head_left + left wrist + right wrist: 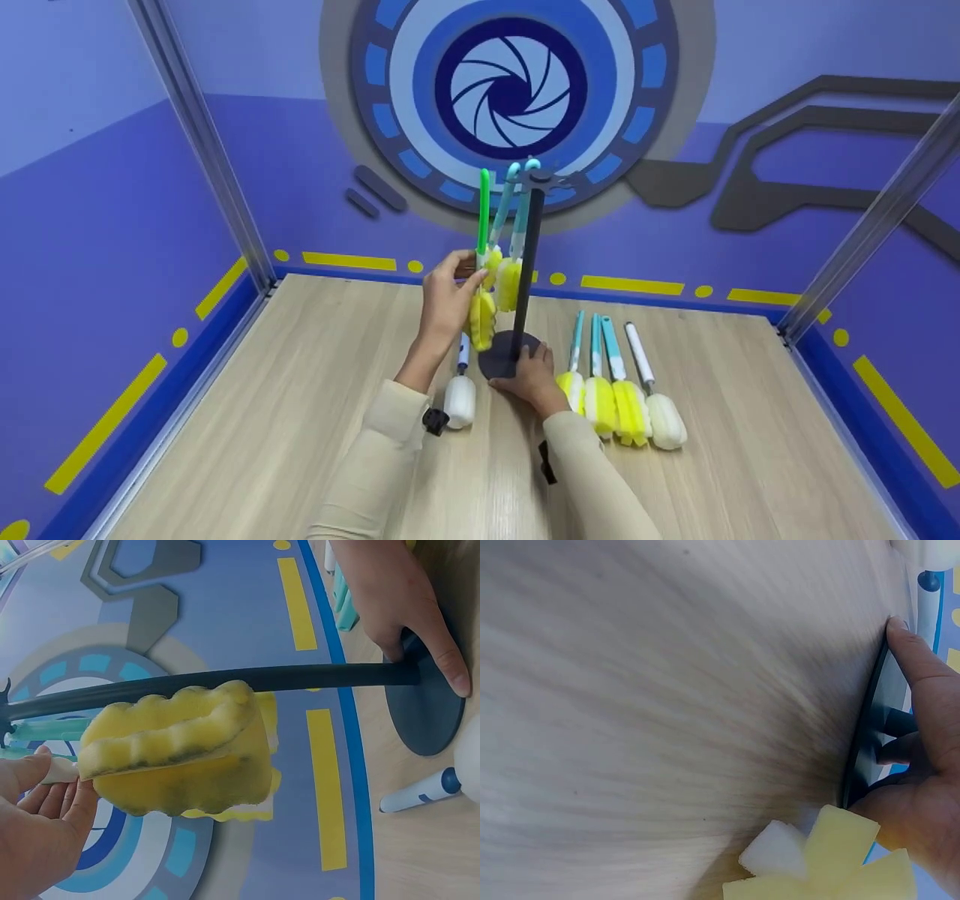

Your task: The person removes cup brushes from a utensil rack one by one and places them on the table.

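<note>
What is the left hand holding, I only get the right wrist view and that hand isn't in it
Observer: The left hand pinches a green-handled brush, its yellow sponge end hanging down.

Operator: My view has the right hand touching a dark base. What hangs from the stand above it?

Observer: Two blue-handled brushes with yellow sponge heads hang from its top.

Operator: I catch only bits of sponge nearby. How many brushes lie on the table to the stand's right?

Observer: Four: three with blue handles and one with a white handle.
</note>
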Demonstrator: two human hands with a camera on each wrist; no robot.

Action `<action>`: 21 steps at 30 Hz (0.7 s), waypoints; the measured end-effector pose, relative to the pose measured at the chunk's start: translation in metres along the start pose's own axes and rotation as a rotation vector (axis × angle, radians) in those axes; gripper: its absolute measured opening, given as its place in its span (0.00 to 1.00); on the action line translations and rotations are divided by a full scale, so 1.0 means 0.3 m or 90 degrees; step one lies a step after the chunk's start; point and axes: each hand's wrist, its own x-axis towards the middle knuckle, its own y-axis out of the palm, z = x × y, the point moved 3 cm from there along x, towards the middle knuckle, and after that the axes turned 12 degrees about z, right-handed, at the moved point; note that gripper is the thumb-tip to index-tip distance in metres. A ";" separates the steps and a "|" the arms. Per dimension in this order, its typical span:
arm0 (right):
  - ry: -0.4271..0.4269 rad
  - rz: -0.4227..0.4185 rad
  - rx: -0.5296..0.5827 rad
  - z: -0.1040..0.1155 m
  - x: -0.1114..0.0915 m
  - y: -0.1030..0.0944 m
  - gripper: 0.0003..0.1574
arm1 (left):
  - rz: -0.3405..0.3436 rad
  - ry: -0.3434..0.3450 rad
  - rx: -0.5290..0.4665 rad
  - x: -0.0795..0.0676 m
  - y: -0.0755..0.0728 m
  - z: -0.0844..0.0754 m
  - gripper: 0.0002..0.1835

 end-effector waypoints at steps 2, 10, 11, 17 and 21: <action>0.002 0.002 0.004 0.000 0.000 0.000 0.68 | -0.002 0.002 0.003 -0.004 -0.004 0.004 0.13; -0.001 -0.003 0.006 -0.002 0.001 0.002 0.68 | -0.001 0.000 0.015 -0.021 -0.011 0.029 0.14; -0.002 -0.004 0.007 -0.003 0.001 0.003 0.68 | -0.001 -0.002 0.014 -0.024 -0.012 0.033 0.14; -0.010 -0.012 0.008 -0.003 -0.002 0.006 0.67 | -0.001 -0.016 0.007 -0.039 -0.016 0.050 0.14; -0.014 -0.014 0.011 -0.004 -0.004 0.006 0.67 | -0.001 -0.025 0.005 -0.050 -0.020 0.058 0.15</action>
